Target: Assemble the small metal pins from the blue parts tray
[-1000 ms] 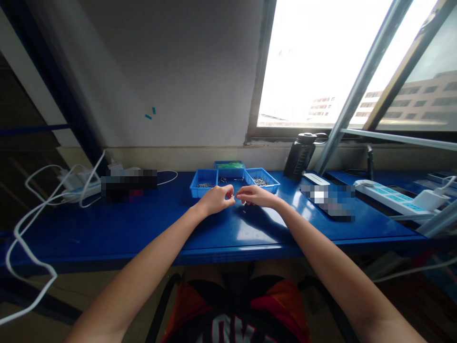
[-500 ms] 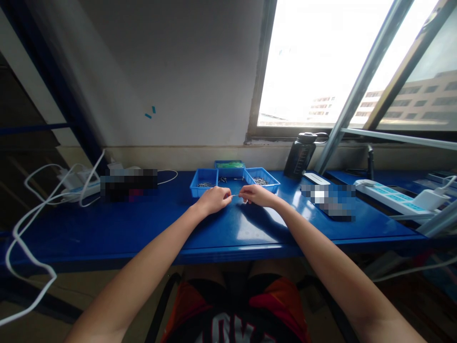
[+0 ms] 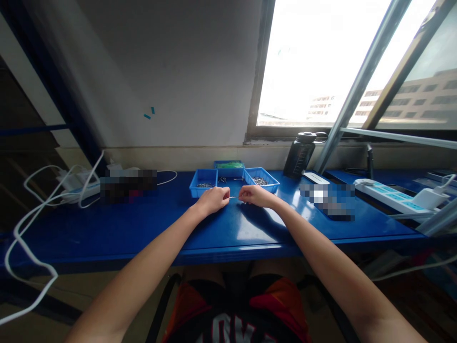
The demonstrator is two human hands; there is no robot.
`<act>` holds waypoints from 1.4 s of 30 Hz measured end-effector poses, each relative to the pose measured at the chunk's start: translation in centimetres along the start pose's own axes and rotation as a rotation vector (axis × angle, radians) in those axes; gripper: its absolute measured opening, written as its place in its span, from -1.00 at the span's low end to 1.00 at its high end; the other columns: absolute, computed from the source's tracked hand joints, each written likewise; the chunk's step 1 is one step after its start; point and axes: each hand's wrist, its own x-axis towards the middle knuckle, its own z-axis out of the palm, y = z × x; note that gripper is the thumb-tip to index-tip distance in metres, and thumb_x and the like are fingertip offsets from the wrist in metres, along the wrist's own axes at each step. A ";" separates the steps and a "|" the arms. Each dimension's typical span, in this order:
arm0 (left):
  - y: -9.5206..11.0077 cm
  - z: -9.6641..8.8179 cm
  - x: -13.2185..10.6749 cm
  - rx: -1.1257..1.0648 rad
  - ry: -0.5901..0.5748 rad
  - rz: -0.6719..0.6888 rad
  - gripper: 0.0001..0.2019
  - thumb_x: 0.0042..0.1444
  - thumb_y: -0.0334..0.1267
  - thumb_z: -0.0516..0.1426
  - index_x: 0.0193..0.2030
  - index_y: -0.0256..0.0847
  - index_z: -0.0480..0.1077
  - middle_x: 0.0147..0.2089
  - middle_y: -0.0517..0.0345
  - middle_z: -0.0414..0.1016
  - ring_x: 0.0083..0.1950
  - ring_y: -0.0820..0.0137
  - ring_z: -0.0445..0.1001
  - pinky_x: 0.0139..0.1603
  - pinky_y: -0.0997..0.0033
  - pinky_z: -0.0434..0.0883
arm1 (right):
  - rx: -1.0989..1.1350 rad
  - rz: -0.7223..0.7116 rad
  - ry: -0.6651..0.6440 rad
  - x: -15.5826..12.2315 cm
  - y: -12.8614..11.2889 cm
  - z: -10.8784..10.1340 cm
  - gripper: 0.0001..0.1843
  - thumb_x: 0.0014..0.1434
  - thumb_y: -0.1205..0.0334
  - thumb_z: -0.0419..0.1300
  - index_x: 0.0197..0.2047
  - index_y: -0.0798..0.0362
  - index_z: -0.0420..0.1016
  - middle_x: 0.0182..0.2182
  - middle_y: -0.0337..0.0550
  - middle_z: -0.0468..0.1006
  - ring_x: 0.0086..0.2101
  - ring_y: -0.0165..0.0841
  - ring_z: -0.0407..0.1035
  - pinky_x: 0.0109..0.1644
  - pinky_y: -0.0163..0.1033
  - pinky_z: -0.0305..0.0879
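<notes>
Left hand [image 3: 213,200] and right hand [image 3: 256,196] pinch a thin piece [image 3: 233,197] between them — blue trays [image 3: 199,192] of small metal parts [image 3: 204,185] just beyond on the bench [image 3: 143,233].

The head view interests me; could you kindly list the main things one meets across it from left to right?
Looped white cables, left hand, thin piece, right hand, black bottle, power strip with teal sockets.

The left hand [image 3: 213,200], right hand [image 3: 257,196] and forearms [image 3: 153,252] are bare. A black top [image 3: 228,305] carries large pale letters [image 3: 232,328] edged in red; what appear to be shorts [image 3: 282,297] show orange, red and black.
</notes>
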 end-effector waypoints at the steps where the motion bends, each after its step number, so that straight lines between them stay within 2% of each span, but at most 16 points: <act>1: 0.0 0.0 0.0 0.003 -0.004 0.000 -0.88 0.02 -0.22 0.02 -0.34 -0.16 0.34 -0.34 0.15 0.47 -0.32 0.35 0.42 -0.40 0.50 0.25 | -0.003 0.002 0.000 0.0 0.0 0.0 -0.81 0.03 0.14 0.10 -0.37 0.09 0.39 -0.58 -0.25 0.44 -0.57 -0.47 0.30 -0.45 -0.37 0.20; 7: 0.2 -0.1 -0.1 -0.007 0.007 -0.025 -0.72 0.12 -0.10 -0.09 -0.24 -0.17 0.37 -0.34 0.08 0.47 -0.31 0.33 0.43 -0.37 0.47 0.26 | 0.034 0.022 0.002 -0.2 -0.3 -0.1 -0.78 0.11 0.13 0.00 -0.37 0.09 0.36 -0.52 -0.21 0.48 -0.56 -0.48 0.30 -0.43 -0.36 0.20; 17: 0.3 0.0 -0.1 -0.125 0.040 -0.010 -0.58 0.17 -0.03 -0.18 -0.33 -0.22 0.39 -0.39 0.07 0.46 -0.39 0.38 0.40 -0.43 0.49 0.23 | 0.207 0.038 -0.033 -0.1 -0.6 -0.1 -0.70 0.15 0.08 -0.09 -0.41 0.11 0.28 -0.52 -0.21 0.42 -0.57 -0.51 0.25 -0.53 -0.41 0.14; 23: 0.2 0.0 0.0 -0.187 0.089 0.054 -0.70 0.10 -0.06 -0.05 -0.21 -0.17 0.38 -0.31 0.14 0.47 -0.34 0.40 0.40 -0.40 0.50 0.25 | 0.296 0.048 -0.074 0.0 -0.3 -0.1 -0.67 0.14 0.01 -0.09 -0.39 0.10 0.27 -0.51 -0.20 0.41 -0.56 -0.51 0.25 -0.59 -0.43 0.12; 30: 0.3 0.0 0.2 -0.241 0.162 0.113 -0.75 0.09 -0.15 -0.03 -0.23 -0.19 0.39 -0.28 0.14 0.45 -0.33 0.44 0.38 -0.32 0.50 0.29 | 0.310 0.066 -0.103 -0.2 -0.8 0.2 -0.60 0.12 -0.07 -0.07 -0.35 0.12 0.30 -0.51 -0.19 0.42 -0.56 -0.51 0.25 -0.57 -0.43 0.13; 35: 0.9 -0.4 0.0 -0.288 0.155 0.171 -0.78 0.06 -0.17 0.00 -0.28 -0.20 0.39 -0.27 0.16 0.44 -0.36 0.48 0.37 -0.29 0.50 0.30 | 0.249 0.041 -0.100 -0.4 -1.4 0.2 -0.62 0.10 -0.04 -0.03 -0.35 0.13 0.34 -0.51 -0.20 0.41 -0.55 -0.52 0.26 -0.53 -0.42 0.14; 38: 1.1 -0.5 -0.2 -0.280 0.135 0.132 -0.80 0.04 -0.17 0.01 -0.27 -0.19 0.36 -0.35 0.19 0.44 -0.37 0.46 0.39 -0.31 0.50 0.30 | 0.217 0.044 -0.088 -0.5 -1.6 0.0 -0.64 0.10 -0.02 -0.01 -0.35 0.13 0.35 -0.51 -0.20 0.42 -0.55 -0.51 0.26 -0.53 -0.42 0.14; 42: 0.9 -0.3 -0.2 -0.155 0.091 0.047 -0.80 0.02 -0.16 0.01 -0.28 -0.18 0.34 -0.40 0.18 0.45 -0.39 0.42 0.41 -0.38 0.49 0.28 | 0.200 0.044 -0.092 -0.7 -1.7 -0.3 -0.66 0.07 0.01 0.03 -0.27 0.12 0.37 -0.50 -0.21 0.43 -0.53 -0.49 0.28 -0.52 -0.41 0.16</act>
